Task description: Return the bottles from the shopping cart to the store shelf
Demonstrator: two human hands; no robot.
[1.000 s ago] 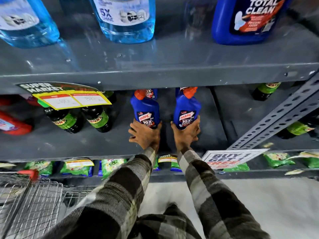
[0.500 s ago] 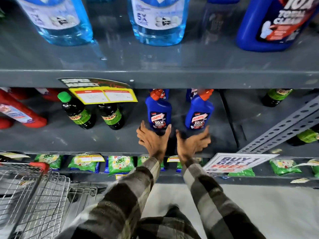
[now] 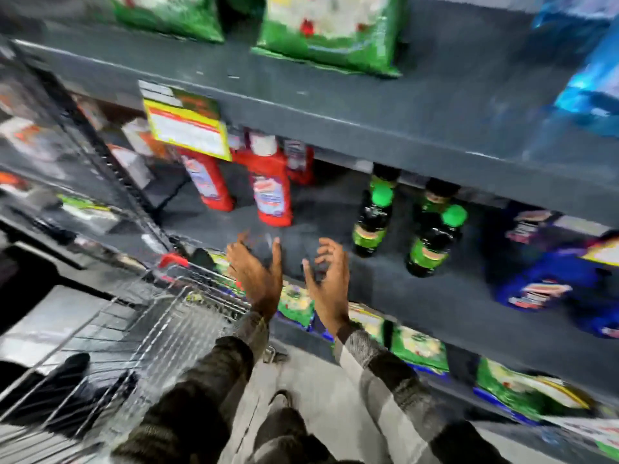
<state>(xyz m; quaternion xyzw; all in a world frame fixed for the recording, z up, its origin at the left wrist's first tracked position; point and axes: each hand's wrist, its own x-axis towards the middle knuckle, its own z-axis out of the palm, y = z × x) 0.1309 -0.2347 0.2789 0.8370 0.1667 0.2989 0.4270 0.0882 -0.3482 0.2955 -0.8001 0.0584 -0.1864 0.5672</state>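
Two blurred blue Harpic bottles (image 3: 549, 283) stand at the right on the grey steel shelf (image 3: 418, 289), well apart from both hands. The left hand (image 3: 258, 272) and right hand (image 3: 326, 283) hang empty in front of the shelf edge, fingers spread and loosely curled. Green-capped dark bottles (image 3: 432, 242) and red bottles (image 3: 271, 192) stand further left. The wire shopping cart (image 3: 160, 329) sits lower left on a pale floor (image 3: 315, 376).
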